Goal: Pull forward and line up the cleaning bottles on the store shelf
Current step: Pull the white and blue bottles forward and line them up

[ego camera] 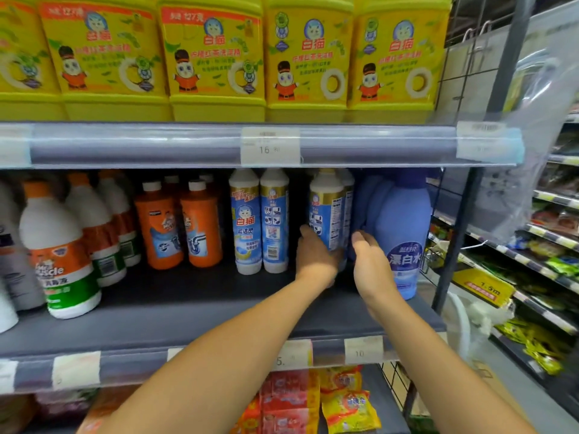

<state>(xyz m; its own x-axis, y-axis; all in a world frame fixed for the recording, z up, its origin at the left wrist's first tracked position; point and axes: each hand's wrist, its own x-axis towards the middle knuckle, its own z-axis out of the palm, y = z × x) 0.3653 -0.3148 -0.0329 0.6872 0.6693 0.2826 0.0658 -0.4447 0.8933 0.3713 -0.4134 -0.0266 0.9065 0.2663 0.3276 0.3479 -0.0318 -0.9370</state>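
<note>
On the grey middle shelf stands a row of cleaning bottles. My left hand is wrapped around the lower part of a tall white-and-blue bottle set back on the shelf. My right hand reaches in just right of it, fingers curled toward the blue bottles behind; whether it grips one is hidden. Two matching white-and-blue bottles stand to the left. A large light-blue bleach bottle stands at the right, near the shelf's front.
Two orange drain-cleaner bottles and several white-and-orange bottles fill the left of the shelf. Yellow detergent jugs line the shelf above. A metal upright bounds the right end. Snack packets lie below.
</note>
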